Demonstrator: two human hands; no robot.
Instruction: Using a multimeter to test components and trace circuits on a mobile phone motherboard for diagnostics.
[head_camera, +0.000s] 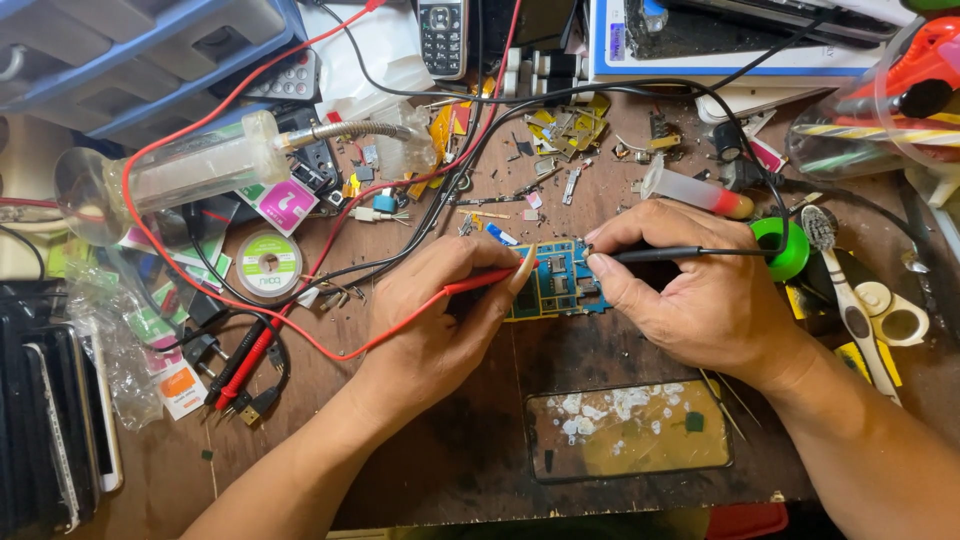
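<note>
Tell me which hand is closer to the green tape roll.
Right. The right hand, holding the black probe, sits just left of the green tape roll. The left hand, holding the red probe, is farther left, beyond the circuit board.

I've got little room: circuit board (556, 280) boxed btwn left hand (440, 310) & right hand (690, 290). Red lead (300, 335) & black cable (480, 130) cross the approach from top-left. Phone panel (628, 430) blocks near edge. Only bare table (440, 470) strip btwn forearms is passable; toothbrush (850, 300) clutters right.
</note>
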